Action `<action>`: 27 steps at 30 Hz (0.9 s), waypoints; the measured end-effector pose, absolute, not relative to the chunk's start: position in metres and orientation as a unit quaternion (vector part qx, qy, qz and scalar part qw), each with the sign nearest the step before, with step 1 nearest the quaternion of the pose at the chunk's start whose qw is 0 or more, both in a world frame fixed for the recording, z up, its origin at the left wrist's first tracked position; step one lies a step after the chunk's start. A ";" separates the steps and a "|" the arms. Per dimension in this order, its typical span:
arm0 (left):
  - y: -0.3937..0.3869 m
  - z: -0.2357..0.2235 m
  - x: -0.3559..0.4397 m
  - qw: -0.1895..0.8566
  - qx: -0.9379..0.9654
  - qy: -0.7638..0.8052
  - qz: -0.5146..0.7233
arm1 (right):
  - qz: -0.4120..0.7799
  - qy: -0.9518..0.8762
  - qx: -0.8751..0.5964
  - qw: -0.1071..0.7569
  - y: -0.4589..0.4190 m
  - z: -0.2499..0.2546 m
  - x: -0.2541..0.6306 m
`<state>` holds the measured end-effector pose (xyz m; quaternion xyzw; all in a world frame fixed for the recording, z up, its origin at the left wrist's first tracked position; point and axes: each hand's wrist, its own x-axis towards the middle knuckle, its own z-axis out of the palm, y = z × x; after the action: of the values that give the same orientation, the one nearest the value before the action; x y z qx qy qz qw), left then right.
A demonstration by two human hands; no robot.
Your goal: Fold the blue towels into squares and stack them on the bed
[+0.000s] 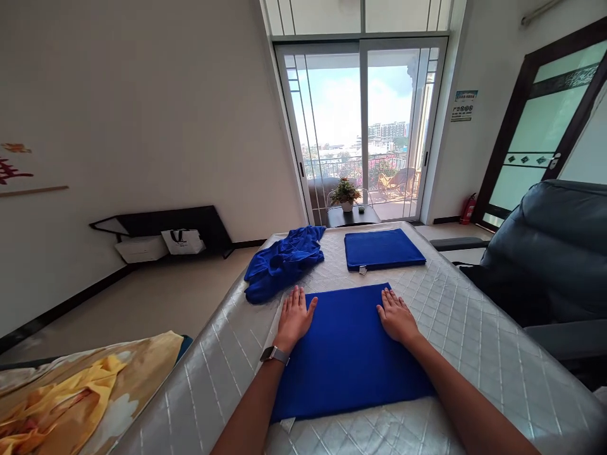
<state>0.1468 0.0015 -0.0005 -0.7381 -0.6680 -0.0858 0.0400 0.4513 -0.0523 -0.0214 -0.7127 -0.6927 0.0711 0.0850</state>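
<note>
A blue towel lies folded flat on the quilted silver table right in front of me. My left hand rests palm down on its far left corner, fingers stretched out, a watch on the wrist. My right hand lies flat on the far right corner, fingers also spread. Neither hand holds anything. Beyond them a second blue towel sits neatly folded, and a crumpled blue towel is heaped at the table's far left.
A dark padded chair stands close on the right. A yellow patterned cloth lies at the lower left. A potted plant on a small table stands before the glass balcony doors. A low black shelf with a white bag lines the left wall.
</note>
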 end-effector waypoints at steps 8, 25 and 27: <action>-0.037 0.000 0.286 -0.010 -0.882 -0.455 -0.124 | 0.064 -0.704 -0.701 0.090 -0.052 -0.024 0.454; -0.040 -0.022 0.137 -0.006 -0.754 -0.655 -0.055 | 0.082 -0.693 -0.711 0.087 -0.056 -0.018 0.454; -0.042 -0.025 0.128 -0.005 -0.749 -0.660 -0.067 | 0.081 -0.692 -0.713 0.083 -0.056 -0.019 0.453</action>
<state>0.1284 -0.0418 -0.0246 -0.7486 -0.6596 -0.0672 -0.0053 0.4533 -0.0556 -0.0185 -0.7128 -0.6917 0.0811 0.0831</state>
